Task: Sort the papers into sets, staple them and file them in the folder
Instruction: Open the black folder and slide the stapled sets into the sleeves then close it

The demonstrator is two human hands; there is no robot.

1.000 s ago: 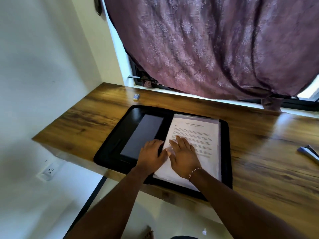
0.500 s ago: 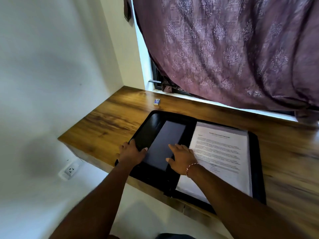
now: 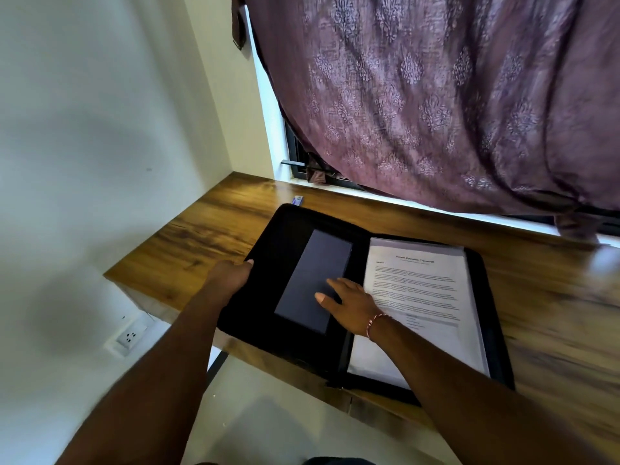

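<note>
Filing looks finished: the papers (image 3: 419,297) lie in the right half of the black folder (image 3: 278,236). The left hand (image 3: 231,276) grips the folder's left cover edge. The right hand (image 3: 349,303) rests flat and relaxed near its spine. The next move is probably to lift that cover closed.

Both arms reach forward, left hand (image 3: 231,276) gripping the folder (image 3: 278,243) by its edge, right hand (image 3: 352,302) flat, fingers spread.

The wooden desk (image 3: 201,243) carries an open black folder (image 3: 278,236) lying flat and reaching its front edge, while a small blue box (image 3: 298,200) sits just behind the folder's far left corner, towards the wall.
</note>
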